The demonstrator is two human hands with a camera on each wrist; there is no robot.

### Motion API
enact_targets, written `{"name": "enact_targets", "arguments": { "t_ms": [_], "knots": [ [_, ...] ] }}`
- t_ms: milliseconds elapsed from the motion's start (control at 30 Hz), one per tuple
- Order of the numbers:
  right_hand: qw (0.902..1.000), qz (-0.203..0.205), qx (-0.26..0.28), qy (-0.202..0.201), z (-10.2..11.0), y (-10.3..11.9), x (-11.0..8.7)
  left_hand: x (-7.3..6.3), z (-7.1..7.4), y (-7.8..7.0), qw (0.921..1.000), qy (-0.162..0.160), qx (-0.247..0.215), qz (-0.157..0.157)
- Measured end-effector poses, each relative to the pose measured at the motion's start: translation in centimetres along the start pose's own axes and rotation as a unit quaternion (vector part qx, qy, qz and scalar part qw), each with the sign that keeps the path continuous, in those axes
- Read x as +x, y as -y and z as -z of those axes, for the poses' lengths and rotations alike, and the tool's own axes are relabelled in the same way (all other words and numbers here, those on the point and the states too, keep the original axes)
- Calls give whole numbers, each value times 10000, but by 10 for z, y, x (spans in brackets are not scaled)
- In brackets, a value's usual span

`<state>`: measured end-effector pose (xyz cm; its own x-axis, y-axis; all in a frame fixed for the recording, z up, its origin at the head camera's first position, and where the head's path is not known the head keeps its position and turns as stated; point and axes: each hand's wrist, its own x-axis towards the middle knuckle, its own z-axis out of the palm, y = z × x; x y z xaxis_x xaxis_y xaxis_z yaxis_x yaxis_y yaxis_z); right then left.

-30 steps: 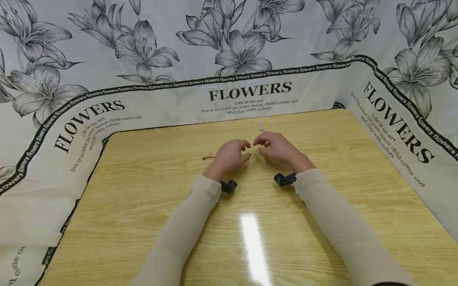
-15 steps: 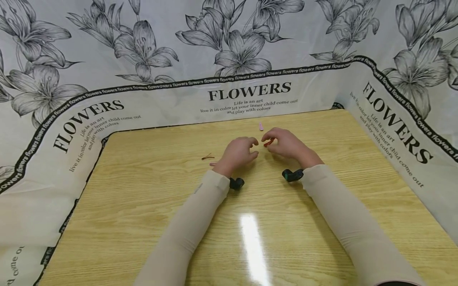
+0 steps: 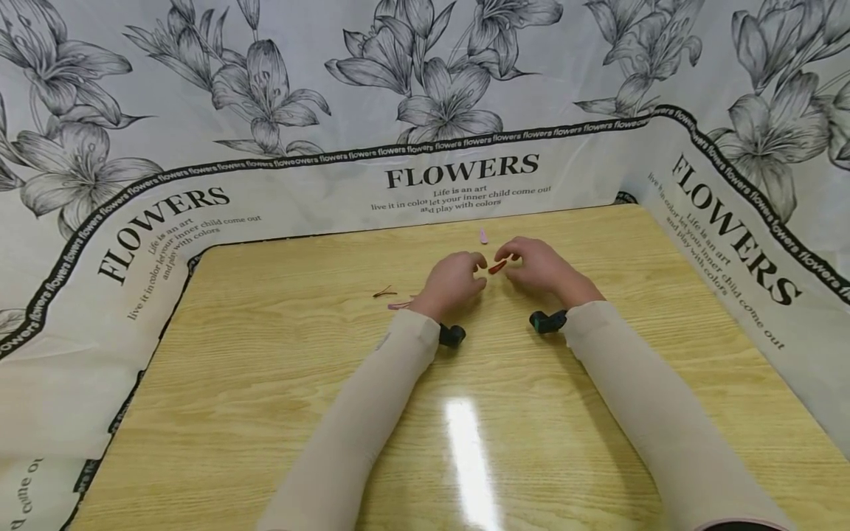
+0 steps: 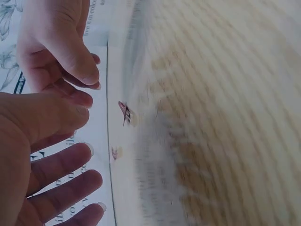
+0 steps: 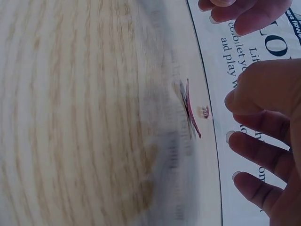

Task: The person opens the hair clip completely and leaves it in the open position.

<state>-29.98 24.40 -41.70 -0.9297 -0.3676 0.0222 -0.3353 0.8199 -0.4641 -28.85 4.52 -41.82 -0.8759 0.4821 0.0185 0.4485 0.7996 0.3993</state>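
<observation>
A small red hair clip lies on the table between my hands, its narrow arms spread apart in the right wrist view. My left hand hovers just left of it, fingers loosely bent; the left wrist view shows three of them apart with nothing held. To the right, my right hand arches over the wood, fingertips close to the clip. Its thumb and fingers stand away from the clip in the right wrist view. Farther back lies a pink clip.
Left of my left wrist lie a thin brown-orange clip and a pink clip, partly hidden by the wrist. A flower-printed cloth walls the wooden table at the back and sides.
Both hands have shifted to the right. The red clip, mostly covered by my right hand before, now shows between the hands. The pink clip by my left wrist has come into sight.
</observation>
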Motion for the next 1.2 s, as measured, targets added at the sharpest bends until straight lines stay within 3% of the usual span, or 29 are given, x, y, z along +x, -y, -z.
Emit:
{"name": "enact_targets", "arguments": {
  "t_ms": [267, 600, 1200],
  "knots": [
    [10000, -5, -35, 62, 1, -8, 3, 12, -5, -1, 9994, 138, -299, 113],
    [9999, -65, -138, -4, -1, -12, 8, 21, -11, 0, 9998, 170, -126, 54],
    [9996, 31, -266, 20, -5, -14, 20, 40, -17, -6, 9985, 403, 18, 377]
  ]
}}
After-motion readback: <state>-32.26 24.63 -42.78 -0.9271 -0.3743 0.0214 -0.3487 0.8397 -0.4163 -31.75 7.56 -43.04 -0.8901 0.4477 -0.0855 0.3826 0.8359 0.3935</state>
